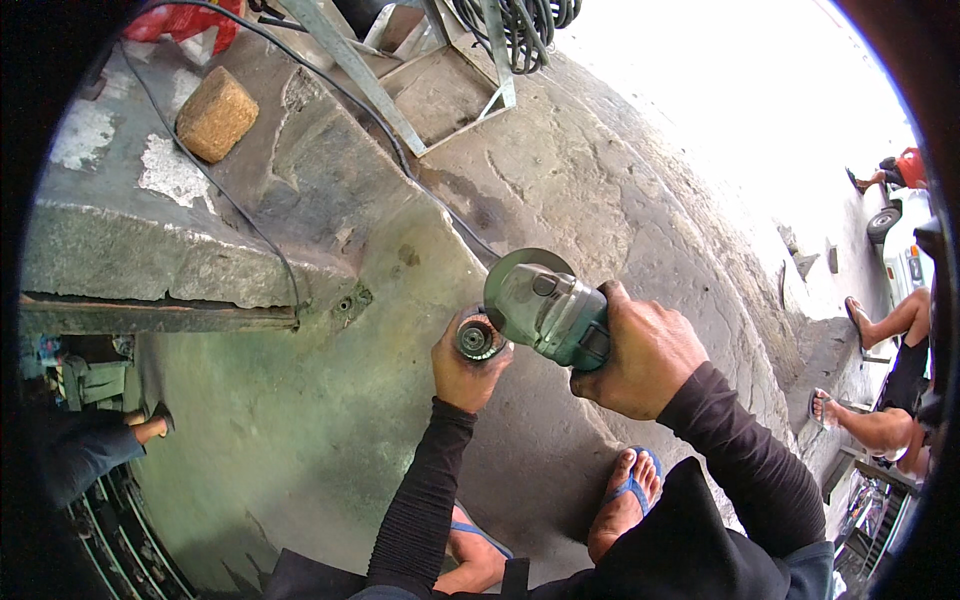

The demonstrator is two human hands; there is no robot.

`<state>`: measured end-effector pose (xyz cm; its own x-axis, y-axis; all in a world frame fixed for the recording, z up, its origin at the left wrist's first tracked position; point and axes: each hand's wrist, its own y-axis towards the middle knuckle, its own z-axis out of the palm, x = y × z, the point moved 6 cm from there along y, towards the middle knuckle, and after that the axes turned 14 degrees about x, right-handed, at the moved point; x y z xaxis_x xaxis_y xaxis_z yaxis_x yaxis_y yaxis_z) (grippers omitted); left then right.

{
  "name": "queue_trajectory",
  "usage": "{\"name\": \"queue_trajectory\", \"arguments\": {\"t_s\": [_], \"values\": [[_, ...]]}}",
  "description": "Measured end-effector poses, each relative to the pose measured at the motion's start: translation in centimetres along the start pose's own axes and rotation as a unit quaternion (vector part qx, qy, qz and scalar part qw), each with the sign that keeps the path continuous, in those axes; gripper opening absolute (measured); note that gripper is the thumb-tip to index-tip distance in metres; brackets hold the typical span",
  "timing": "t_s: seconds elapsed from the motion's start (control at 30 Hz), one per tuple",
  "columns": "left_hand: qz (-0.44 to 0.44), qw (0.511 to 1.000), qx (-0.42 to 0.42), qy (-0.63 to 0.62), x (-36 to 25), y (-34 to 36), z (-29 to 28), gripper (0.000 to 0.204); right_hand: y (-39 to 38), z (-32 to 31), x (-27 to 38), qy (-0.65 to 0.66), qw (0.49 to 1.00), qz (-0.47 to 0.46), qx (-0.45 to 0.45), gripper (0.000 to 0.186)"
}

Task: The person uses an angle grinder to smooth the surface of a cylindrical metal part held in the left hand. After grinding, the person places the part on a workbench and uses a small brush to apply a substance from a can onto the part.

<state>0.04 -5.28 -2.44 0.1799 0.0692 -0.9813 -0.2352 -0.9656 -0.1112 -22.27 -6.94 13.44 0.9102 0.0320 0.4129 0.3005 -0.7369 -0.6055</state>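
Note:
My right hand (652,358) is wrapped round the body of a green and grey angle grinder (562,316). The grinder's thin round disc (520,265) points to the left. Just left of it, my left hand (462,375) grips a round metal part (477,340), seen end-on with a ringed or toothed opening. The disc's lower edge is very close to this part; whether they touch I cannot tell. The fingers of my left hand are partly hidden behind the metal part.
A dark cable (385,128) runs over the concrete. On a raised ledge (150,250) at the left sits a brown block (217,113). A metal frame stand (445,90) and coiled black hose (525,30) are at the top. Other people's legs (880,425) show at right and left.

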Motion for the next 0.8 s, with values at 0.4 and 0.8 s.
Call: {"name": "queue_trajectory", "arguments": {"t_s": [0.4, 0.8], "values": [[-0.001, 1.000, -0.008, 0.005, -0.79, -0.02, 0.12, 0.046, -0.22, -0.30, 0.07, 0.003, 1.000, 0.006, 0.000, 0.064], [0.000, 1.000, -0.012, -0.003, -0.41, 0.00, 0.13, 0.046, -0.06, -0.22, 0.14, -0.001, 1.000, -0.014, -0.009, 0.060]]}}
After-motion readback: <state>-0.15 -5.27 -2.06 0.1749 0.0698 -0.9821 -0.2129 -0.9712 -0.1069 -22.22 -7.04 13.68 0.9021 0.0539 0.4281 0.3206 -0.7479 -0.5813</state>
